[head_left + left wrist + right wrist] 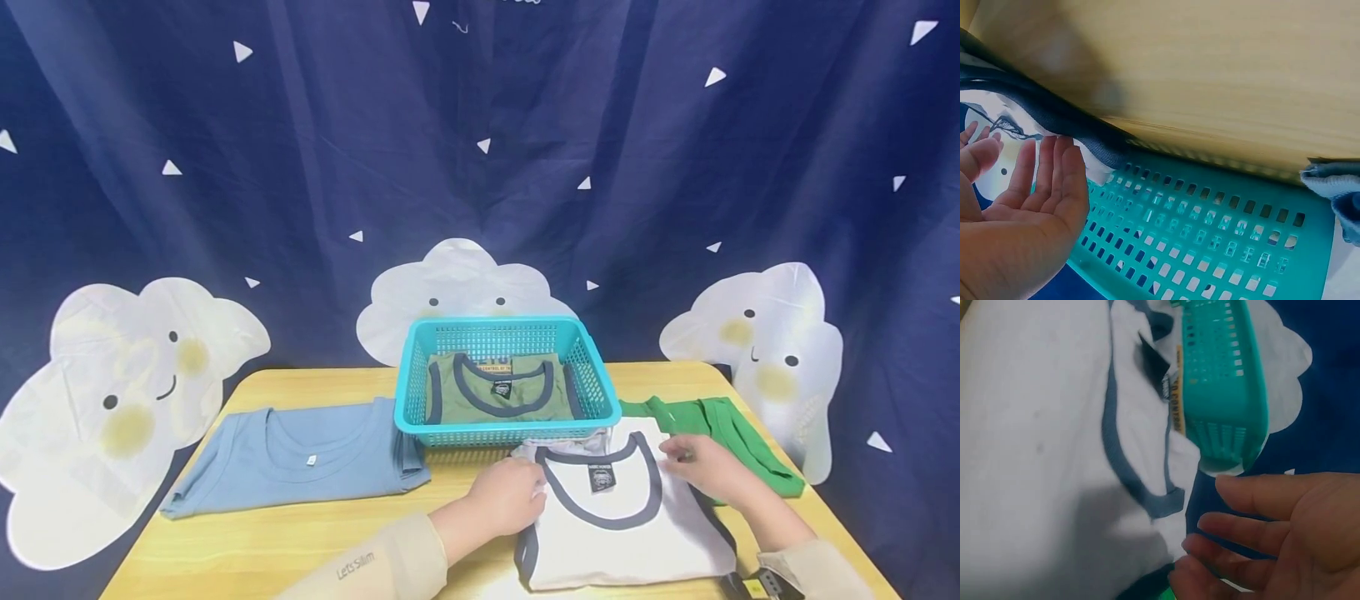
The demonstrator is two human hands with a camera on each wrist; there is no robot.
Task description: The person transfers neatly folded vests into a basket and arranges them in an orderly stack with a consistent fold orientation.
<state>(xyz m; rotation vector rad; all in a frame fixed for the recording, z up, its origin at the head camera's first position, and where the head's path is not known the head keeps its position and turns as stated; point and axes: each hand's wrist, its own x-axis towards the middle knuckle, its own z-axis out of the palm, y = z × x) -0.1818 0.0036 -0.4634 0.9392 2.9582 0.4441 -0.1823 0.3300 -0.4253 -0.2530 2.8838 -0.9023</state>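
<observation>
A folded white T-shirt (622, 550) with navy trim lies on the table before me, its neck label facing up. My left hand (506, 496) is at its left side. In the left wrist view its fingers (1072, 169) are mostly straight, with the tips against the navy-edged cloth and the thumb apart from them. At the shirt's upper right, my right hand (708, 467) has its fingers loosely spread. The right wrist view shows those fingertips (1191, 544) close to the shirt's edge, with nothing gripped.
Beyond the shirt stands a turquoise basket (510, 430) holding a folded olive shirt (450, 400). A folded blue shirt (315, 492) lies to the left on the wooden table (375, 542). To the right is a green garment (750, 450), partly covered by the white shirt. A navy curtain (480, 100) hangs behind.
</observation>
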